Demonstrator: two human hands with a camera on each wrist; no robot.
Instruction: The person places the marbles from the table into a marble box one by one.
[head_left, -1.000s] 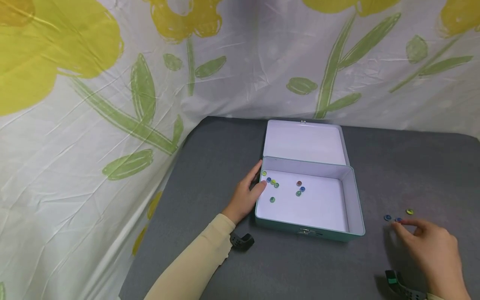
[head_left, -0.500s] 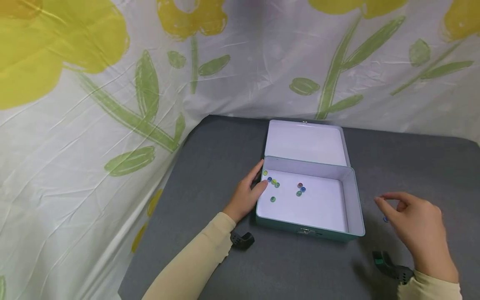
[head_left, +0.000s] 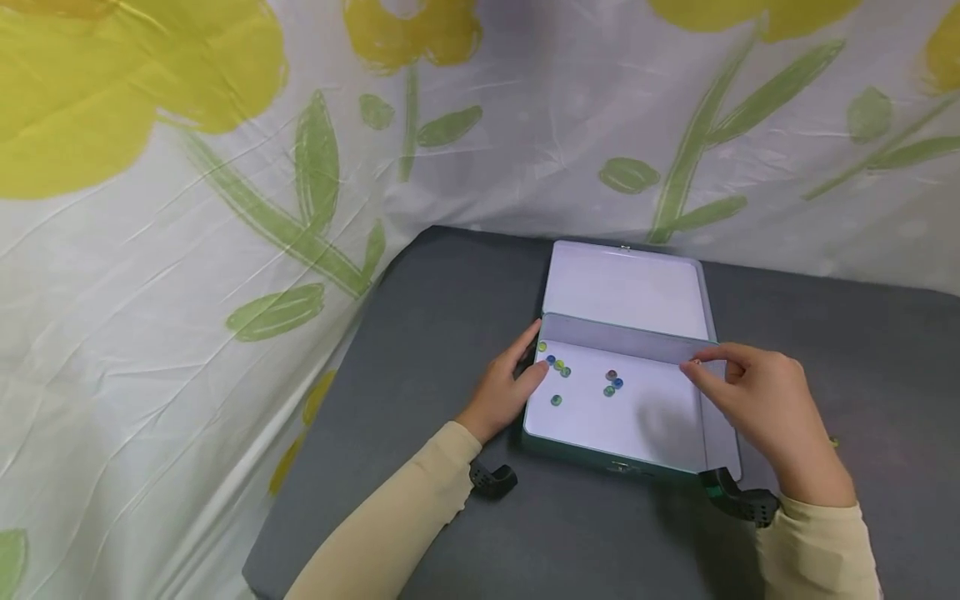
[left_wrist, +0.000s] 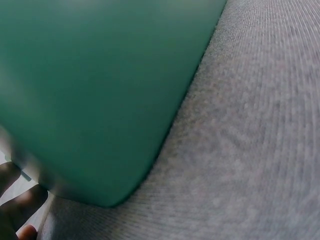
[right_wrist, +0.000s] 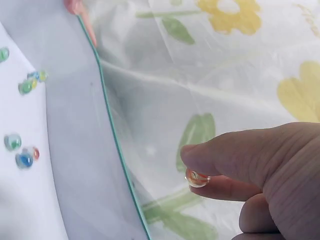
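Note:
A green tin box [head_left: 573,452] with a white inside stands on the table, its lid [head_left: 626,287] laid back. Several glass marbles [head_left: 557,400] lie on its floor, mostly towards the left side. My left hand [head_left: 504,390] holds the box's left wall, thumb over the rim and fingers outside; its fingertips [left_wrist: 30,200] show beside the green wall in the left wrist view. Over the box's right end, my right hand [head_left: 768,408] pinches a clear marble with an orange swirl [right_wrist: 196,179] between thumb and finger.
A yellow-green marble [head_left: 834,442] lies on the dark grey table [head_left: 465,292] right of the box, partly behind the right wrist. A white curtain with yellow flowers [head_left: 517,150] hangs behind and to the left. Each wrist wears a black band [head_left: 738,497].
My right hand has picked up a marble from the table at the right and carried it up and left over the box. The left hand stays on the box wall. The head view has shifted slightly.

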